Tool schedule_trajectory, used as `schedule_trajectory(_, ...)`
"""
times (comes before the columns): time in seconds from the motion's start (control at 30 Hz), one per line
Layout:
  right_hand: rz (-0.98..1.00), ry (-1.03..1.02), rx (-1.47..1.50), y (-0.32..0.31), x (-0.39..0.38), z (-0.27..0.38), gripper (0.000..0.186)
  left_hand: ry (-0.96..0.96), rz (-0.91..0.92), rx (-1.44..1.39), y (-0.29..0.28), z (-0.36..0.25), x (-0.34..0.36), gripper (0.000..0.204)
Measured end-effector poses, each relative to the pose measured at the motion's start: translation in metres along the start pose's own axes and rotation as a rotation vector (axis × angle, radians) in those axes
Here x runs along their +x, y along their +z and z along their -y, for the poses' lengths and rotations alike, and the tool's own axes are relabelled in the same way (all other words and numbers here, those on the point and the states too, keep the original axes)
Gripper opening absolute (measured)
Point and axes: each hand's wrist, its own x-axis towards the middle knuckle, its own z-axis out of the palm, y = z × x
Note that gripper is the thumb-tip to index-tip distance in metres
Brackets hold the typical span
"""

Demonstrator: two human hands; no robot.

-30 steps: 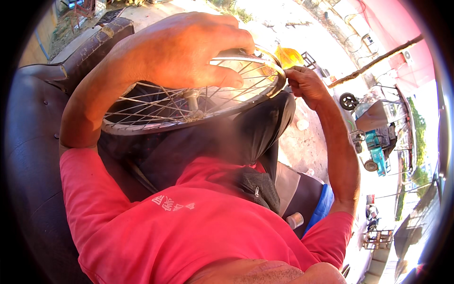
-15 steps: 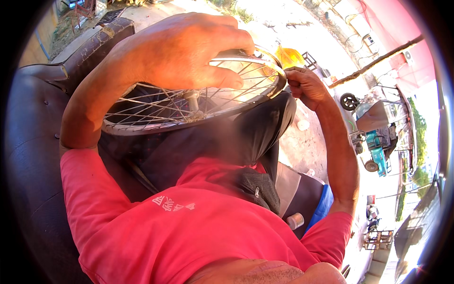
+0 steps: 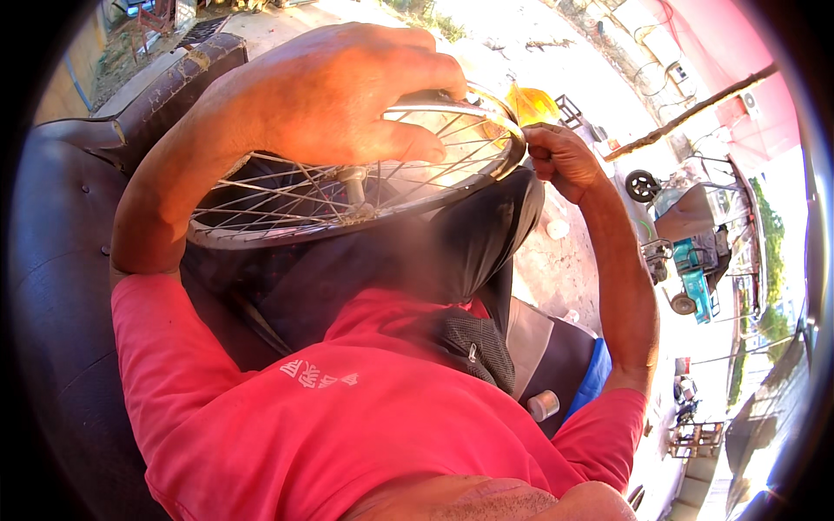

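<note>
A spoked metal wheel rim (image 3: pixel 261 233) lies flat across my lap, hub (image 3: pixel 354 181) near its middle. My left hand (image 3: pixel 339 95) lies over the rim's far side, fingers curled down around the edge and gripping it. At the wheel's right edge my right hand (image 3: pixel 560 156) is closed, pinching something small against the rim; what it pinches is hidden. I wear a red shirt (image 3: pixel 347 425) and dark trousers (image 3: pixel 469 243).
I sit on a dark padded seat (image 3: pixel 61 260). A yellow object (image 3: pixel 532 104) lies just beyond the wheel. On the pale ground to the right stand a small wheeled cart (image 3: pixel 695 269) and a loose tyre (image 3: pixel 643 184). A small white canister (image 3: pixel 543 405) rests by my right hip.
My right hand has shifted slightly along the rim's right edge. The wheel and my left hand stay put.
</note>
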Motion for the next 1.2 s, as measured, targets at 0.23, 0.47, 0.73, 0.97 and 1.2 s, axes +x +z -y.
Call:
schedule_trajectory(0.23, 0.001, -0.048, -0.142, -0.001, 0.003, -0.003, 0.016, -0.01, 0.001, -0.003, 0.0, -0.001, 0.0, 0.048)
schedule_trajectory(0.47, -0.026, 0.024, 0.003, 0.001, 0.0, -0.002, 0.019, 0.001, 0.005, -0.009, -0.001, 0.001, 0.0, 0.048)
schedule_trajectory(0.73, 0.018, -0.045, -0.027, 0.002, 0.001, 0.0, 0.018, -0.009, 0.003, -0.012, 0.0, -0.001, -0.001, 0.048)
schedule_trajectory(0.97, -0.025, -0.185, -0.279, -0.003, 0.003, -0.007, 0.013, 0.001, -0.002, -0.004, 0.0, 0.002, 0.0, 0.048)
schedule_trajectory(1.2, 0.052, -0.042, -0.021, -0.005, 0.001, -0.001, 0.013, -0.018, 0.008, -0.017, 0.0, -0.002, -0.001, 0.049)
